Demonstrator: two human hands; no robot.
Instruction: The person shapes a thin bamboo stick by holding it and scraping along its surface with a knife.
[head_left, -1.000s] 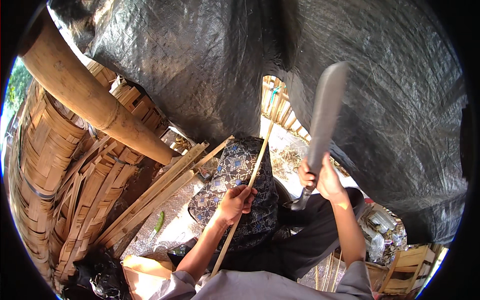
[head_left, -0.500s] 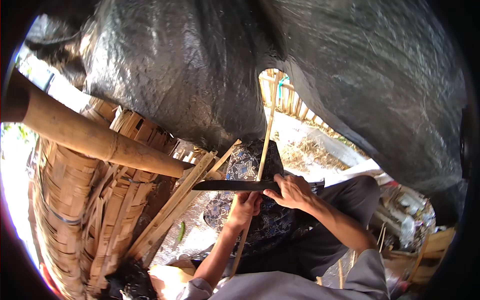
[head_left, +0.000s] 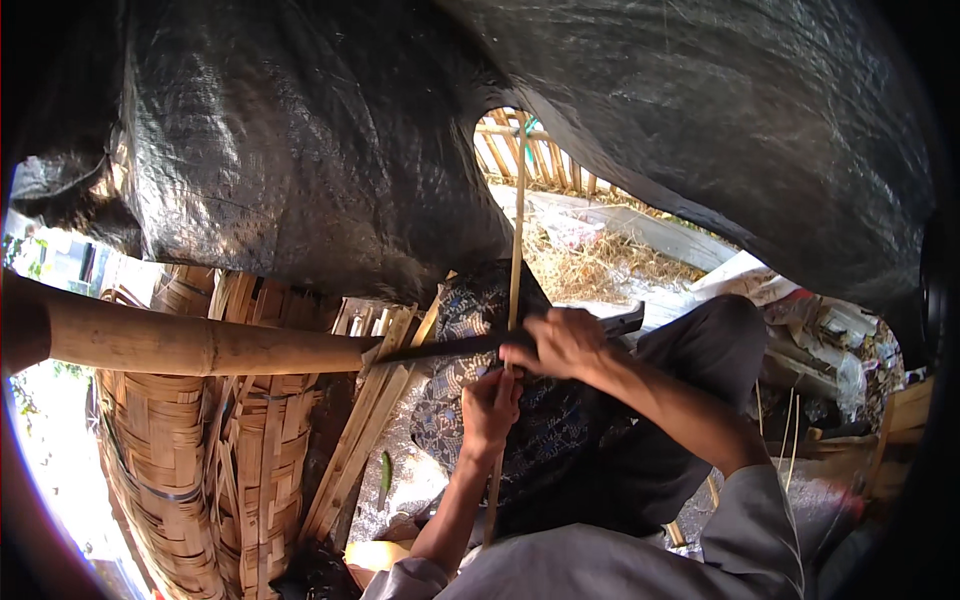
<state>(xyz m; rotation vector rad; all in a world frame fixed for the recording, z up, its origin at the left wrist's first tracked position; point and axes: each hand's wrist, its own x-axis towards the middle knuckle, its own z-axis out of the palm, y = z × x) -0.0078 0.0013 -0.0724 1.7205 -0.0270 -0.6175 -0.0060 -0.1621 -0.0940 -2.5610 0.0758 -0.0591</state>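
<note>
A long, thin bamboo strip (head_left: 517, 230) runs upright across my lap, from the gap in the sheet down past my hands. My left hand (head_left: 490, 412) is closed around it just below the blade. My right hand (head_left: 565, 343) grips a long, dark-bladed knife (head_left: 440, 350); its fingers are slightly blurred. The blade lies across the strip and points left, and its dark rear end sticks out right of the hand. Beneath both hands a dark patterned cloth (head_left: 470, 310) covers part of my lap.
A thick bamboo pole (head_left: 200, 345) juts in from the left, close to the knife tip. Woven bamboo (head_left: 160, 440) and split slats (head_left: 360, 440) stand at left, near a small green object (head_left: 386, 470). A black plastic sheet (head_left: 300, 150) hangs ahead. Cluttered scraps (head_left: 830, 350) lie right.
My right hand and the knife have shifted slightly up relative to my left hand, and the blade now tilts, tip lower. The view has turned, so the pole appears more level.
</note>
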